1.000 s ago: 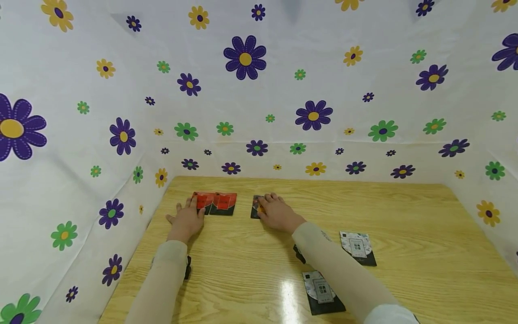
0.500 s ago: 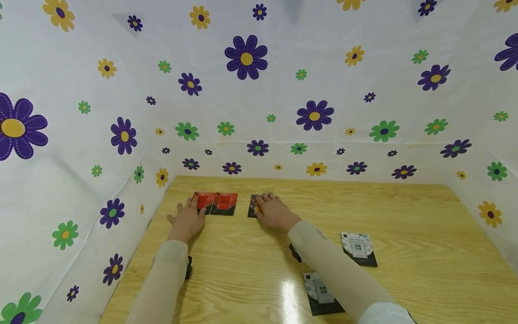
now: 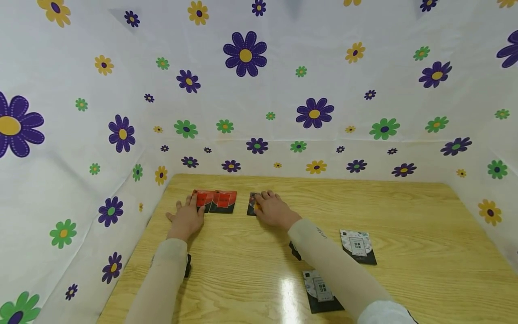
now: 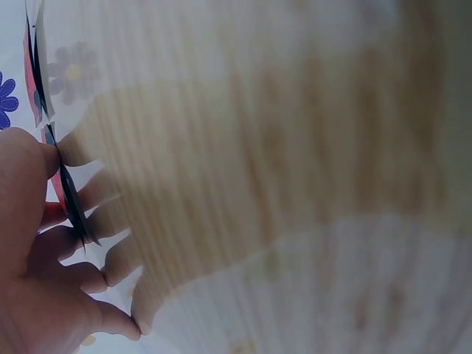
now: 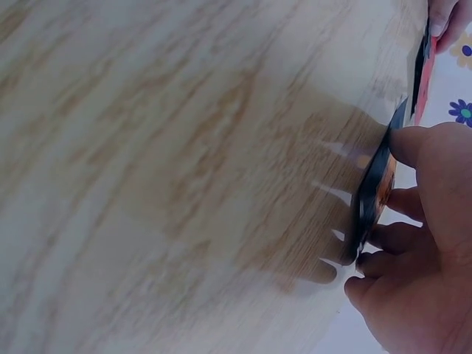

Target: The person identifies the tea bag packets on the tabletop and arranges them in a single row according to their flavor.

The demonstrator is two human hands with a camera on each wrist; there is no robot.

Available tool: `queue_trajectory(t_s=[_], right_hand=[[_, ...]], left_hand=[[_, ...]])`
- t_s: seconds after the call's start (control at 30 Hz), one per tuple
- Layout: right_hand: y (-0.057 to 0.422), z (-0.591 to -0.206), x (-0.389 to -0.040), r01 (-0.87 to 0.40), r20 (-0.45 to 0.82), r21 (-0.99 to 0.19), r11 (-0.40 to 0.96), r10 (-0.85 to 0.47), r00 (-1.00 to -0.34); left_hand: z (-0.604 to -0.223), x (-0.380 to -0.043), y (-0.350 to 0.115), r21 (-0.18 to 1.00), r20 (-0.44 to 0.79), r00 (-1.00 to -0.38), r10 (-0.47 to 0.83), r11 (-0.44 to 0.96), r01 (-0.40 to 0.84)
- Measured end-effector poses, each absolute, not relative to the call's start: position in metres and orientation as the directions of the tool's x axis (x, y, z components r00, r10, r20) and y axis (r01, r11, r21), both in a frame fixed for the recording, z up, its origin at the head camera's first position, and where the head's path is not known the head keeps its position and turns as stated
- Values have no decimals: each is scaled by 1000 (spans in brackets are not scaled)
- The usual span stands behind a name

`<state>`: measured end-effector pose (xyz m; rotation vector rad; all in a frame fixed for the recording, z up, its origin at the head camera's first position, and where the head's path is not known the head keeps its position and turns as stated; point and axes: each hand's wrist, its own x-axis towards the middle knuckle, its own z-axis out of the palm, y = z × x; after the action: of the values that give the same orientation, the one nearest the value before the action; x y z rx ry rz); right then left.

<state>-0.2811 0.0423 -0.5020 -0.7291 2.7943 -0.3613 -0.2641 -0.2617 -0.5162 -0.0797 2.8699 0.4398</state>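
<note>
Two red-and-black packets lie side by side at the back left in the head view. My left hand rests on the left red packet with its fingers spread, and its thumb reaches the lower edge. The other red packet lies just right of it. My right hand presses its fingers and thumb on a dark packet with an orange patch, largely covered by the hand. A gap of bare table separates this packet from the red pair. In the right wrist view the dark packet lies flat under the fingertips.
Two white-and-black packets lie on the right of the wooden table: one farther back, and a nearer one partly hidden by the right sleeve. Flower-patterned cloth rises behind and beside the table.
My right hand has slid the dark packet slightly left, toward the red pair, mostly in the first half second. The left hand has stayed on its red packet. The head view has tilted slightly.
</note>
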Motion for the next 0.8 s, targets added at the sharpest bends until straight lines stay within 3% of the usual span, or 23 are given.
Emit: queue_trajectory(t_s=[0.8], right_hand=[[39, -503, -288, -466, -171, -263, 845, -517, -839]], left_hand=[[-519, -265, -262, 293, -242, -970, -28, 951, -100]])
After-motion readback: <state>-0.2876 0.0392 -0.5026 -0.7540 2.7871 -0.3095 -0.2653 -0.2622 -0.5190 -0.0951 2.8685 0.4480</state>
